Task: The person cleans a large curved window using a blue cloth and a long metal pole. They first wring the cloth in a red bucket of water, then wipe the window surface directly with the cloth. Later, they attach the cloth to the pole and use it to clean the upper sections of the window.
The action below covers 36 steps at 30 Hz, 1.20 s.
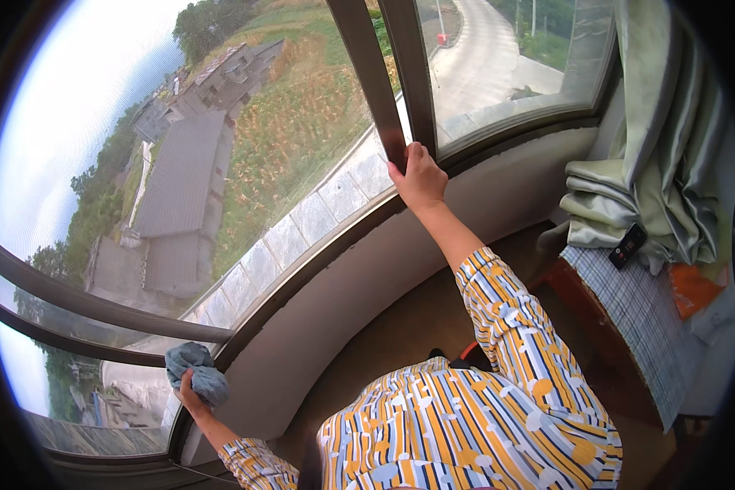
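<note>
My left hand grips a bunched blue-grey cloth at the lower left, close to the bottom end of a dark window frame bar. My right hand is wrapped around the lower end of an upright brown sash frame, its fingers partly hidden behind the edge. A second upright bar stands just right of it. Between my hands stretches a large screened window panel, its fine mesh faintly visible. The dark bottom rail of the window runs below it along the sill.
A table with a checked cover stands at the right, with a black phone-like device and an orange item on it. Pale green curtains bunch above it. A low curved wall runs under the window. Outside lie a tiled ledge and roofs.
</note>
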Motion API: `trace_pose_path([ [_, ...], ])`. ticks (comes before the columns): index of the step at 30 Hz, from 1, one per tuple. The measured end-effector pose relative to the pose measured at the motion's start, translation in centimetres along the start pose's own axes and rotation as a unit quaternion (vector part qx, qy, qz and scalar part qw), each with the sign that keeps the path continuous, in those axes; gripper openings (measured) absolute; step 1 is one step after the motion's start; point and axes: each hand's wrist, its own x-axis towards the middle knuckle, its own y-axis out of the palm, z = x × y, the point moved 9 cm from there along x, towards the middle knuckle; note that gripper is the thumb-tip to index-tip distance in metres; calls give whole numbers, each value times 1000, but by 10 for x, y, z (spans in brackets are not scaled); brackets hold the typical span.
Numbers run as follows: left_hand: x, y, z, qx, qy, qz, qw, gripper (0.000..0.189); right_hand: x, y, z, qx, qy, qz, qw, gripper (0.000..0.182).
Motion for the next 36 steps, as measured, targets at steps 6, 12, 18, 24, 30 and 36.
trace_pose_path([
  [6, -35, 97, -20, 20, 41, 27, 999, 30, 21, -17, -62, -36, 108, -68, 991, 26],
  [12, -54, 206, -12, -5, 78, 85, 993, 33, 20, -38, -177, -12, 169, -11, 985, 18],
  [18, -83, 329, 5, 2, 26, 235, 972, 56, -96, -89, -266, -24, 258, 63, 964, 14],
  [24, -144, 470, -11, -15, 55, 404, 913, 82, -205, -179, -354, -12, 378, -18, 926, 13],
  [30, -186, 574, -8, -38, -4, 538, 842, 60, -235, -306, -431, -164, 417, -158, 880, 34],
  [36, -188, 566, 14, -122, -99, 527, 836, 41, -229, -349, -502, -135, 499, -214, 829, 82],
])
